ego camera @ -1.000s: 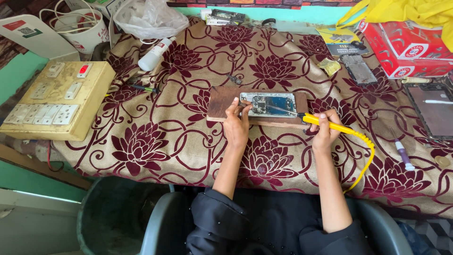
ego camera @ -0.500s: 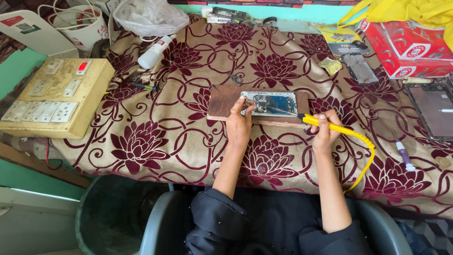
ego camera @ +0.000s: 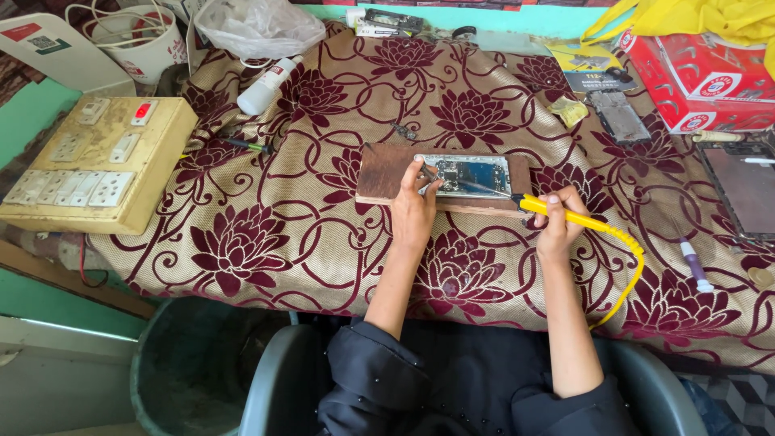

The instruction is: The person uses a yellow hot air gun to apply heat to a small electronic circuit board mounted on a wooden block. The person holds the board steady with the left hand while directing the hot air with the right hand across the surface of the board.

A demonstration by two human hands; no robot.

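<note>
An opened phone (ego camera: pixel 467 174) with its blue circuit board showing lies on a wooden board (ego camera: pixel 386 172) on the flowered cloth. My left hand (ego camera: pixel 413 211) rests on the board's front edge, fingertips pinching something thin at the phone's left end. My right hand (ego camera: pixel 557 222) grips a yellow soldering iron (ego camera: pixel 569 216). Its metal tip reaches left over the phone. The iron's yellow cable (ego camera: pixel 628 266) loops down to the table's front edge.
A yellowed switchboard box (ego camera: pixel 97 161) sits at the left. A white glue bottle (ego camera: pixel 265 89) and plastic bag (ego camera: pixel 258 26) lie behind it. Red cartons (ego camera: pixel 702 77), another phone (ego camera: pixel 617 115) and a tablet (ego camera: pixel 747 190) are at the right. A small white pen-like tool (ego camera: pixel 694 262) lies near the right.
My left hand has shifted slightly up onto the phone's left end. My right hand holds the iron in nearly the same place.
</note>
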